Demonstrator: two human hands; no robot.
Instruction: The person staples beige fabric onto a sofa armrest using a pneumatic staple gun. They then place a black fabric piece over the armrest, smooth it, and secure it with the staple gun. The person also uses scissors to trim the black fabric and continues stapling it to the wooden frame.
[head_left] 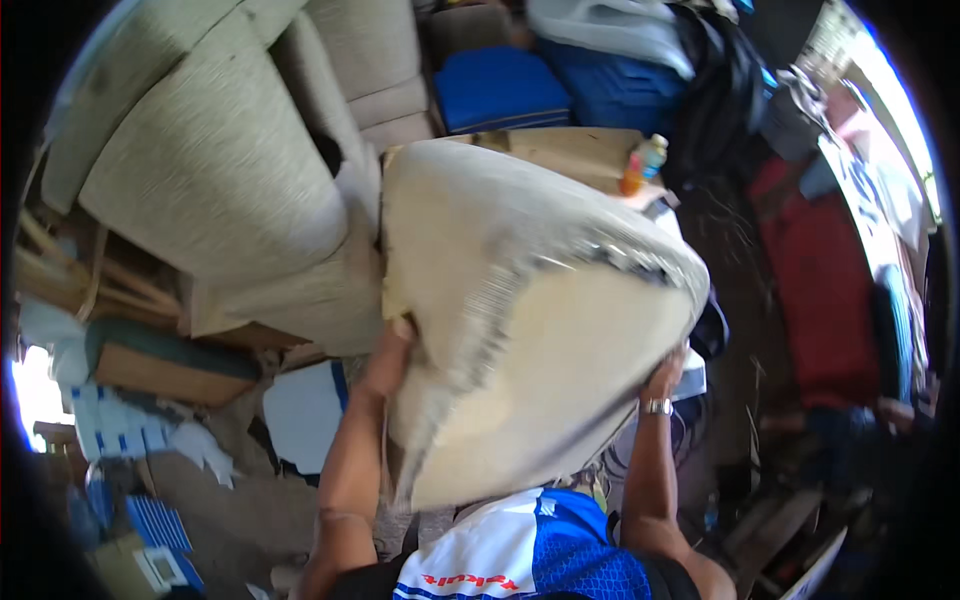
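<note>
A large beige upholstered cushion [440, 220] is tilted up in front of me. Along its near side the fabric ends in a ragged, frayed edge, with a smooth cream surface showing inside it. My left hand [398, 350] grips its left side, the thumb up against the fabric and the other fingers hidden behind. On the lower right side, my right hand [666, 374] holds the cushion's edge, its fingertips partly out of sight. A metal-banded watch [656, 406] is on my right wrist.
Beige upholstered sofa pieces [210, 160] stand at the left. Beyond the cushion are a brown board [570, 150], bottles [645, 165] and a blue padded seat [500, 88]. A red panel [815, 270] lies at the right. A green-topped cushion [170, 362] and scraps lie on the left.
</note>
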